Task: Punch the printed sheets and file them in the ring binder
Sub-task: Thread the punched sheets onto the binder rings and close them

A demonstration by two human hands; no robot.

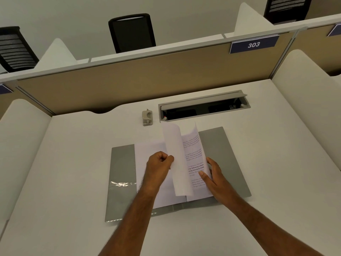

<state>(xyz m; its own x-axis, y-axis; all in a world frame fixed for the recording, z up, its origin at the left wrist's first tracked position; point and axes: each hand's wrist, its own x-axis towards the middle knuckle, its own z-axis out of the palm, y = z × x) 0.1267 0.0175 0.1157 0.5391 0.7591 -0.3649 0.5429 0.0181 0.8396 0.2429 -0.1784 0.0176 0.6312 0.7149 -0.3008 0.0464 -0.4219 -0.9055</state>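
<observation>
A grey ring binder (122, 174) lies open and flat on the white desk, with white sheets (149, 154) spread over its left half. My left hand (159, 167) is shut on the edge of a printed sheet (174, 156) that stands curled upright over the binder's middle. My right hand (212, 175) rests with spread fingers on the printed pages (193, 150) over the right half, thumb pressing on the text. The binder's rings are hidden under the paper. A small beige hole punch (147, 118) stands behind the binder, out of both hands' reach.
An open grey cable tray (203, 108) is sunk into the desk (276, 145) behind the binder. A tan partition (129, 82) with a "303" sign (253, 44) closes the back, and white side panels flank the desk. Black chairs (132, 33) stand beyond.
</observation>
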